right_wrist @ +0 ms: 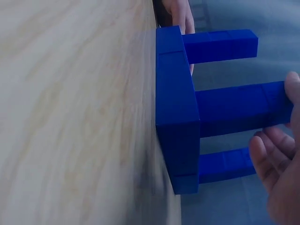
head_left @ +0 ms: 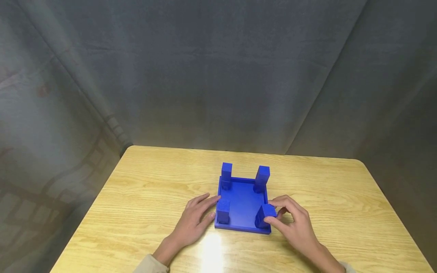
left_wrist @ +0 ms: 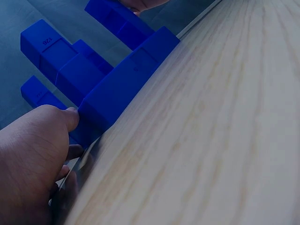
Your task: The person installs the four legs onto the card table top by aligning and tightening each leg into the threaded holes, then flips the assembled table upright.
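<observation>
Right hand (head_left: 296, 223) pinching the near-right post (head_left: 265, 214) of the blue tray (head_left: 243, 204); left hand (head_left: 195, 222), fingers extended together, touching the tray's left wall on the wooden table (head_left: 143, 197).

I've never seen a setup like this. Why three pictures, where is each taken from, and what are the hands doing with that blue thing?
No machine here: a person works with two bare hands and wears three cameras. The wide picture comes from a camera on the head, looking down at a light wooden table. The other two come from cameras strapped to each wrist, so they look sideways and tilted.

On the table lies a square blue plastic tray with four upright blue square posts, one in each corner. The left hand rests with straight fingers against the tray's left edge, seen close up in the left wrist view. The right hand pinches the near-right blue post between thumb and fingers; the right wrist view shows the fingers around it.
</observation>
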Available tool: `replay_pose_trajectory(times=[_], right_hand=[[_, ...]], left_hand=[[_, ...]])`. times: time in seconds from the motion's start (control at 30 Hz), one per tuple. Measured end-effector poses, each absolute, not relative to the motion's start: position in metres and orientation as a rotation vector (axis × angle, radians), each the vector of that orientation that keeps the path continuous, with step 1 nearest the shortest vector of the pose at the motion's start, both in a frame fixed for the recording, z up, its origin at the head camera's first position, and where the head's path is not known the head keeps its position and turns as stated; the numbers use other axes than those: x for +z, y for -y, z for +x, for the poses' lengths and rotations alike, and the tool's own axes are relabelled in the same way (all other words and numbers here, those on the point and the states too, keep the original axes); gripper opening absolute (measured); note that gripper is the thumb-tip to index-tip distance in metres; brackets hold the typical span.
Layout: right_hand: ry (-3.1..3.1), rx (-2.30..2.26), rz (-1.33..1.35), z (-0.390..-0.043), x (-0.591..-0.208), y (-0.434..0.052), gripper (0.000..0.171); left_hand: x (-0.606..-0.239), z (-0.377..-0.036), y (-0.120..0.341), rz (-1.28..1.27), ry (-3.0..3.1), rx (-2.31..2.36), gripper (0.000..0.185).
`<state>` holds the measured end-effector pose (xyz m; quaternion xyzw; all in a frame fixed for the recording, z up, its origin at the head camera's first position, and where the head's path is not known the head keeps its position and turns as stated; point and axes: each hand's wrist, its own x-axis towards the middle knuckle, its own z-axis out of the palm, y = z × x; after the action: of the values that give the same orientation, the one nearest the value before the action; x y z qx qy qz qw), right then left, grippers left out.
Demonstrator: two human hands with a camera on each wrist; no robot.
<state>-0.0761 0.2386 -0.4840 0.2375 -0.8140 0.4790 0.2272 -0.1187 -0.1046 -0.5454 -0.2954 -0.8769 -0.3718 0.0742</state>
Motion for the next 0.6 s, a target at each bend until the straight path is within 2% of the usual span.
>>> replay_pose_trajectory(times=[0.13, 0.27, 0.6], right_hand=[[2.197, 1.301, 0.708, -0.0776, -0.4825, -0.2380, 0.029], [2.168, 1.303, 0.737, -0.0782, -0.4807, -0.2383, 0.046], [2.219, 1.315, 0.763, -0.0775, -0.4812, -0.2378, 0.059]], left_hand=[[-0.5450, -0.1187, 0.1044, -0.878, 2.632, -1.110, 0.050], [-0.5451, -0.1185, 0.1042, -0.873, 2.637, -1.111, 0.050], [-0.5446, -0.1191, 0.1041, -0.865, 2.660, -1.130, 0.050]])
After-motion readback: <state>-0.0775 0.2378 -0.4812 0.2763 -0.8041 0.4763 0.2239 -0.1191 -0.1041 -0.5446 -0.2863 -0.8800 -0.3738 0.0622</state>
